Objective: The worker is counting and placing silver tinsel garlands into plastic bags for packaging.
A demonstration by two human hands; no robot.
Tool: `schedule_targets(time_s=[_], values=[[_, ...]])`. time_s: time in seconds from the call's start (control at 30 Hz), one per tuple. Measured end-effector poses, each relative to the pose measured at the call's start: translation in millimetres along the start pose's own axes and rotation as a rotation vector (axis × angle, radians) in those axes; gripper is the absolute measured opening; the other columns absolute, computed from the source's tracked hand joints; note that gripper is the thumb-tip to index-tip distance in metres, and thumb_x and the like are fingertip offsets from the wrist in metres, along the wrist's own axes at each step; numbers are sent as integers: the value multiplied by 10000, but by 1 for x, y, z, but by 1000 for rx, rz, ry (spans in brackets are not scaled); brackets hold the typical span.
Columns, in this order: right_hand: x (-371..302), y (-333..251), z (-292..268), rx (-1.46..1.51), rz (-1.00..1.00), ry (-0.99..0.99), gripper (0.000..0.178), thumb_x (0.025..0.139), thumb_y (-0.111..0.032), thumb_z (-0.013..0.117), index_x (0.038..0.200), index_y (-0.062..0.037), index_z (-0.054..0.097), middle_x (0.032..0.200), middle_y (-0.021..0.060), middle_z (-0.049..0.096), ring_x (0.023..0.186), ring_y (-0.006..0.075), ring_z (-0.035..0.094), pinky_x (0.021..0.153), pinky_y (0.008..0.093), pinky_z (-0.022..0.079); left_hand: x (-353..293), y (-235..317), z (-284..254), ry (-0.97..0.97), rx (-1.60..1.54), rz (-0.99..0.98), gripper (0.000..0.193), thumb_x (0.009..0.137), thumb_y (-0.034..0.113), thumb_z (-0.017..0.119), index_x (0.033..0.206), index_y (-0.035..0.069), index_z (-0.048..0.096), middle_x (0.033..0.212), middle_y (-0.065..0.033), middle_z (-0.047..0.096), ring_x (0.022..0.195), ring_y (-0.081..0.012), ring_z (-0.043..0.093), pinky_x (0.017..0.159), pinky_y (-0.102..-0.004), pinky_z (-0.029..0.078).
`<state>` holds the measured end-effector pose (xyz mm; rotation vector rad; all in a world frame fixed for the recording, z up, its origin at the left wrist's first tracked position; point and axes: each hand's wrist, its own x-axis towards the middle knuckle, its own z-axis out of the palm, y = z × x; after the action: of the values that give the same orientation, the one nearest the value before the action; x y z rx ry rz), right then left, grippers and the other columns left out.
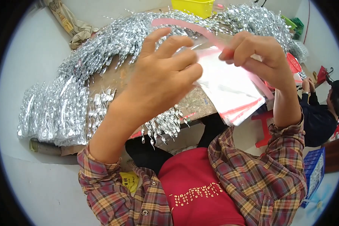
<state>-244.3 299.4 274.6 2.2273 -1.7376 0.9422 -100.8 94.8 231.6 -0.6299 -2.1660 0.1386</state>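
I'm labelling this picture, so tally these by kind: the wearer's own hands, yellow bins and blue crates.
Wearer's hands: 2 (left hand, right hand)
Yellow bin: 1
Blue crate: 1
Total: 4

2 things bore printing. Across the front of the red shirt (pixel 194 169) ran a slanting block of pale yellow letters and rows of small numerals. Left of that shirt, a yellow plastic bag (pixel 129 182) carried dark characters, too small to read with certainty.
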Motion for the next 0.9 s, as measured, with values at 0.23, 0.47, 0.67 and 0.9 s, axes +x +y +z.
schedule_targets(time_s=[0.23,0.47,0.67,0.9], values=[[16,-57,3,-414,38,207,86,878,-59,564,941,-20,609,1141,140,635,1081,263,600,908,377,460,-2,-6,-28,-105,225,-73,172,669,110,715,767,127,575,725,-2,574,725,-186,600,971,-411,414],[13,-113,38,-630,-200,297,296,855,-212,598,1142,-164,545,1004,85,658,1015,274,621,987,521,366,0,10,-33,-167,341,-103,150,645,94,623,792,121,618,665,-3,542,644,-192,582,891,-393,471],[36,-61,19,-698,-141,14,298,680,-132,774,955,-90,670,820,16,671,775,176,642,900,419,410,-19,57,-102,-167,330,-201,117,683,72,664,795,62,631,719,-41,577,706,-216,598,837,-383,485],[51,-59,73,146,-149,134,145,764,-102,719,905,-80,694,803,14,665,734,163,598,862,357,399,-37,72,-191,-341,604,-164,196,766,70,719,878,-84,672,854,-192,604,792,-306,624,651,-354,540]])
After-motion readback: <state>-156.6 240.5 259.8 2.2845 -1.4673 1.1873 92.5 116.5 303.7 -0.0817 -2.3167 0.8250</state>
